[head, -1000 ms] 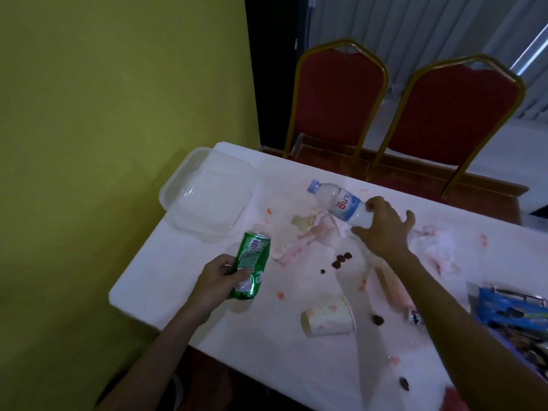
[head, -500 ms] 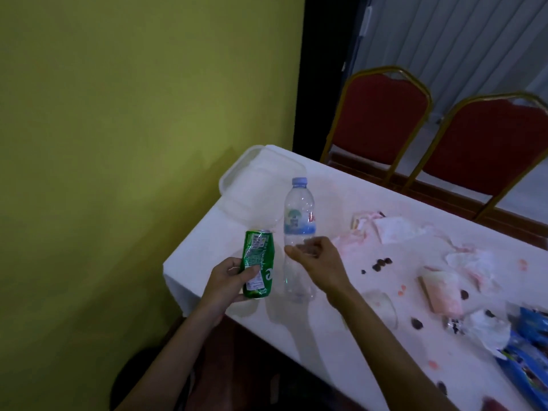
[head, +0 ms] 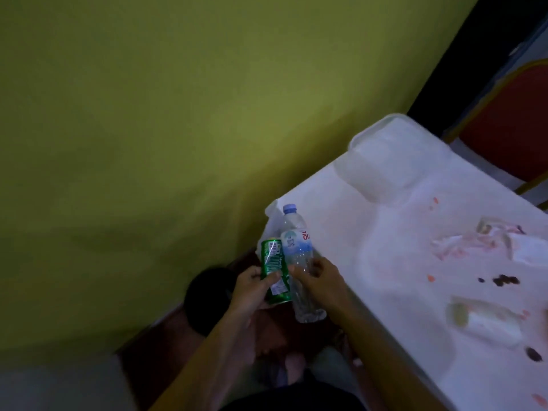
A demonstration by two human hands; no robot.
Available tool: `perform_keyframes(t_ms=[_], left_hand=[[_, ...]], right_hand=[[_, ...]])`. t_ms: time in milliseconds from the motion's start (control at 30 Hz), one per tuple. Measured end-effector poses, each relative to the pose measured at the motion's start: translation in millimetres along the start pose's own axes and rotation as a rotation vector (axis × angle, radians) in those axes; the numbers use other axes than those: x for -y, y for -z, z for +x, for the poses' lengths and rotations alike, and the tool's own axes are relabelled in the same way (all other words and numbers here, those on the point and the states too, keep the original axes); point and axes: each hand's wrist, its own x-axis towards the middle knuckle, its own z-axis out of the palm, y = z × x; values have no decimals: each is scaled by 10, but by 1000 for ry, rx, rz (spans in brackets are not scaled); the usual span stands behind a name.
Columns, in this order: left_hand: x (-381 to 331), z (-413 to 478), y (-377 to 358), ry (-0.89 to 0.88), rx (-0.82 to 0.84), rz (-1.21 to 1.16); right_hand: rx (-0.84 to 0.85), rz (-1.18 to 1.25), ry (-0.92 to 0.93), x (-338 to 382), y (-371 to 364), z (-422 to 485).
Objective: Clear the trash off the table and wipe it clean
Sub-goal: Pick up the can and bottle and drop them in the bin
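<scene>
My left hand (head: 250, 290) grips a green soda can (head: 274, 269), held upright off the table's left end. Right beside it my right hand (head: 321, 284) holds a clear plastic water bottle (head: 298, 262) with a blue cap and label, upright and touching the can. Both are over the floor, just past the corner of the white table (head: 385, 262). A dark round shape (head: 207, 298) lies on the floor below the hands; I cannot tell what it is.
On the table lie a clear plastic food container (head: 391, 155), stained tissues (head: 480, 241), a tipped paper cup (head: 486, 321), dark crumbs (head: 504, 280) and pink smears. A yellow-green wall (head: 178, 114) stands close on the left. A red chair (head: 510, 129) is at the far right.
Both hands have carried the can and the bottle leftward, from above the table to beyond its left end. The view has swung left and down toward the floor.
</scene>
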Motion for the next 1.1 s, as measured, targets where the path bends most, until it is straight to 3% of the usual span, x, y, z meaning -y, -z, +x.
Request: perform_keyframes(t_ms=[133,333,633,900,1100], left_hand=[[295,80,459,56,-125,-23],[691,318,975,212,-174,-22],[2096,1715,1264,426,-357,-92],[2749,2518,1532,376,-451,-38],[2539,2231,1495,334,-393,90]], right_hand=[[131,-129,-30,-64,-500,-8],[369,-243,-146,-258,-1142,210],[614,-412,-297,-1320,-2399,1330],[733,-606,-169,-2022,-3221,2082],[753,-715,-84,-1857,-2977,1806]])
